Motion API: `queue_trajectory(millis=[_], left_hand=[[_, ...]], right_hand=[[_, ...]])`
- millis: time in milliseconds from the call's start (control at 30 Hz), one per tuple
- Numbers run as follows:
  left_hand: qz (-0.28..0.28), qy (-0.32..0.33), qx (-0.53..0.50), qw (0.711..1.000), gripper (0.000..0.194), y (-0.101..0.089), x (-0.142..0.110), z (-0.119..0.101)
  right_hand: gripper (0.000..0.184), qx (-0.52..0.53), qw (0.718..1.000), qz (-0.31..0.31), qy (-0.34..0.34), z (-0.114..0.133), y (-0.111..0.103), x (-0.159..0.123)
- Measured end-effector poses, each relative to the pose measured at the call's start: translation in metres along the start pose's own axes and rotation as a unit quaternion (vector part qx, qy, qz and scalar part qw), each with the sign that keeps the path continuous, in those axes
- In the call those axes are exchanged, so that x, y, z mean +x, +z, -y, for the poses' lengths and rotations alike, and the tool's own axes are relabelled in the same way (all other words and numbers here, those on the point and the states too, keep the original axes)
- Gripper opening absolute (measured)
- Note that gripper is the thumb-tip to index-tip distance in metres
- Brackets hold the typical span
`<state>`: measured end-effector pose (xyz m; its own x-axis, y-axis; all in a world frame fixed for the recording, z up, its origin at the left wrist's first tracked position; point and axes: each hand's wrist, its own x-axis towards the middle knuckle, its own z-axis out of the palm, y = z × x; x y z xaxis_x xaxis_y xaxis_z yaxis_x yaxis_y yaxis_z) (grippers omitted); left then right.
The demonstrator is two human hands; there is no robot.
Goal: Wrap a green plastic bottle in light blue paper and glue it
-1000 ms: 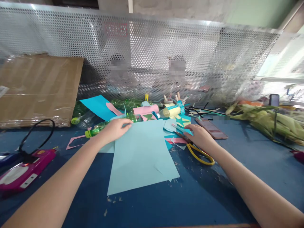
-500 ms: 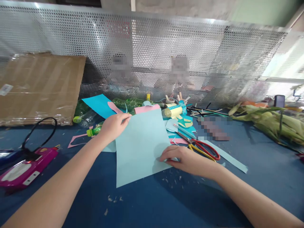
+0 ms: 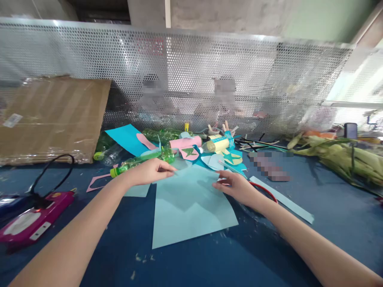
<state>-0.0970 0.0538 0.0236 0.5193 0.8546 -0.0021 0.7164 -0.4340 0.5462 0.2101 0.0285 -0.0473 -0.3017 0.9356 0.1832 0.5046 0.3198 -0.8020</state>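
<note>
A light blue paper sheet (image 3: 191, 207) lies on the dark blue table (image 3: 209, 259) in front of me. My left hand (image 3: 149, 171) pinches its far left corner, fingers closed. My right hand (image 3: 236, 187) grips the far right corner, fingers curled on the edge. Behind my right hand, the red handle of a pair of scissors (image 3: 266, 189) shows; the blades are hidden. A green plastic bottle (image 3: 140, 160) lies just beyond my left hand.
Coloured paper scraps and rolls (image 3: 206, 149) are heaped at the back. A light blue strip (image 3: 281, 199), a phone (image 3: 267, 167) and corn husks (image 3: 341, 159) lie on the right. Cardboard (image 3: 50, 115) and a pink device (image 3: 30, 219) with a cable are on the left. Perforated metal panel (image 3: 191, 79) behind.
The sheet, raised and tilted half a second ago, now lies flat. My right hand moved from its near edge up to the far right corner. My left hand stayed on the far left corner.
</note>
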Motion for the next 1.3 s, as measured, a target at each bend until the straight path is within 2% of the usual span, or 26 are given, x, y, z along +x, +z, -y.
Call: queue_trajectory(millis=[67,100,133,200,233,267,333,433,500,567,700,767,833,900,1000,1067,1167,1300], left_hand=[[0.07,-0.011,-0.024,0.997,0.034,-0.005,-0.002,-0.001],[0.064,-0.016,-0.03,0.997,0.038,-0.009,-0.002,0.0],[0.013,-0.021,-0.03,0.999,0.04,-0.013,-0.002,0.003],[-0.143,-0.041,0.018,0.989,0.041,-0.02,-0.002,0.014],[-0.2,-0.064,0.072,0.975,0.041,-0.023,-0.002,0.021],[-0.222,-0.091,0.14,0.961,0.044,-0.025,-0.003,0.029],[-0.18,-0.15,0.25,0.939,0.058,-0.026,-0.004,0.044],[-0.13,-0.183,0.264,0.938,0.065,-0.025,-0.006,0.057],[-0.123,-0.177,0.248,0.945,0.062,-0.025,-0.006,0.054],[-0.158,-0.157,0.223,0.949,0.06,-0.026,-0.007,0.043],[-0.338,-0.054,0.153,0.927,0.059,-0.023,-0.006,0.006],[-0.364,0.035,0.173,0.915,0.057,-0.016,-0.005,-0.012],[-0.335,0.114,0.224,0.908,0.056,-0.005,-0.004,-0.025],[-0.276,0.145,0.274,0.91,0.056,0.009,-0.002,-0.032],[-0.167,0.119,0.32,0.925,0.057,0.029,0.002,-0.032],[-0.121,0.086,0.32,0.936,0.058,0.039,0.004,-0.027],[-0.09,0.06,0.272,0.956,0.061,0.046,0.008,-0.018],[-0.063,0.064,0.219,0.972,0.066,0.044,0.01,-0.011]], right_hand=[[0.031,0.009,1.0,-0.002,0.01,0.002,0.002,-0.001],[0.031,0.013,1.0,-0.007,0.012,0.003,0.002,-0.001],[0.031,0.021,1.0,-0.011,0.011,0.003,0.001,-0.001],[0.033,0.044,0.999,-0.019,0.013,0.003,-0.001,-0.001],[0.034,0.059,0.998,-0.021,0.017,0.003,-0.002,-0.001],[0.036,0.075,0.997,-0.024,0.021,0.003,-0.002,0.0],[0.036,0.112,0.993,-0.03,0.037,0.002,-0.002,0.001],[0.037,0.16,0.984,-0.041,0.068,-0.001,0.0,0.004],[0.036,0.184,0.978,-0.045,0.086,-0.004,0.001,0.006],[0.035,0.202,0.974,-0.043,0.094,-0.005,0.001,0.007],[0.036,0.206,0.974,-0.035,0.088,-0.008,0.005,0.01],[0.037,0.193,0.977,-0.033,0.08,-0.011,0.008,0.013],[0.035,0.176,0.981,-0.032,0.07,-0.016,0.01,0.017],[0.03,0.158,0.985,-0.026,0.059,-0.022,0.012,0.021],[0.021,0.137,0.99,-0.009,0.043,-0.03,0.012,0.024],[0.019,0.126,0.991,0.003,0.037,-0.032,0.011,0.024],[0.018,0.112,0.993,0.018,0.024,-0.031,0.007,0.023],[0.016,0.097,0.994,0.044,0.012,-0.028,0.002,0.021]])
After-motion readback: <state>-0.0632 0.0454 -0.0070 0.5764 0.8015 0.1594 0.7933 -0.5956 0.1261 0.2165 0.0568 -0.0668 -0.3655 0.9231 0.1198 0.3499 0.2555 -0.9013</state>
